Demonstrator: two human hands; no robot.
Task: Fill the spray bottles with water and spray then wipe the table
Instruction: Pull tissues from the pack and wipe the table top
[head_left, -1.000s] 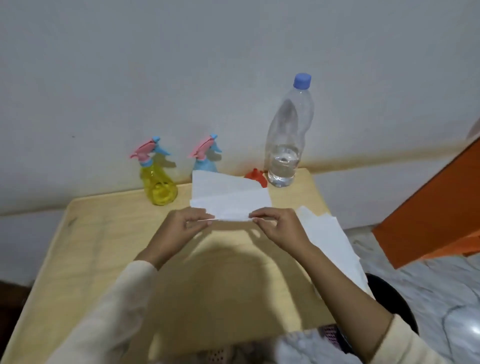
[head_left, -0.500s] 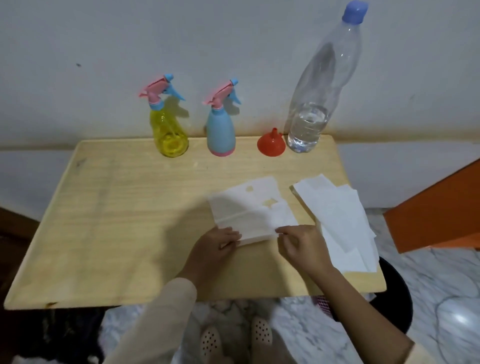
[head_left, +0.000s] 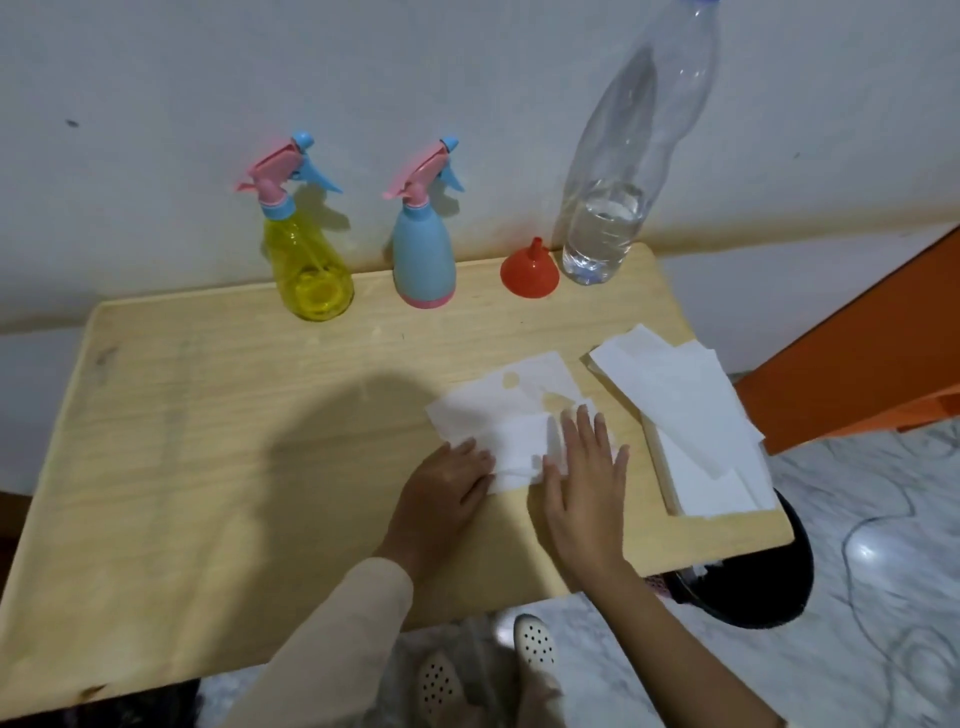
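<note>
A yellow spray bottle (head_left: 310, 260) and a blue spray bottle (head_left: 423, 254), both with pink triggers, stand at the back of the wooden table (head_left: 208, 426). A red funnel (head_left: 530, 270) sits upside down beside a tall clear water bottle (head_left: 618, 197) that is about a third full. A white tissue (head_left: 506, 410) with wet spots lies flat on the table. My left hand (head_left: 447, 493) rests on its near left edge. My right hand (head_left: 584, 467) lies flat on its right part, fingers spread.
A stack of white tissues (head_left: 685, 415) lies at the table's right edge. An orange panel (head_left: 857, 353) leans at the right. A black round bin (head_left: 753, 577) stands on the marble floor under the table's right corner. My feet in white shoes (head_left: 535, 644) show below.
The tissue went from held up in both hands to lying flat on the table. My right hand has opened and now presses flat on it. The view has tilted down.
</note>
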